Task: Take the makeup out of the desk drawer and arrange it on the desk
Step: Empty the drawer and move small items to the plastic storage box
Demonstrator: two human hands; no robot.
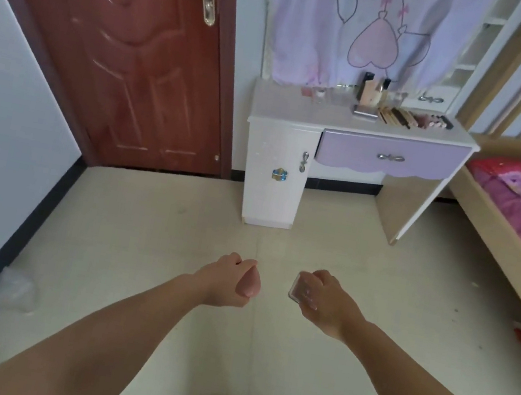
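Standing well back from the worktop (302, 109), you've got both hands loaded: left hand (226, 282) curled round a pink teardrop sponge (250, 286), right hand (324, 299) pinching a small clear-lidded compact (300, 289). Risk: the compact looks slick and held only by its edges, so it could slip to the floor on the walk over. The sponge looks soft and could roll once set down. Drawer (393, 158) is closed; palettes (415, 119) already sit in a row at the back right.

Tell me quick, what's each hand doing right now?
Left hand: fingers curled round a pink makeup sponge.
Right hand: grips a small clear compact case.
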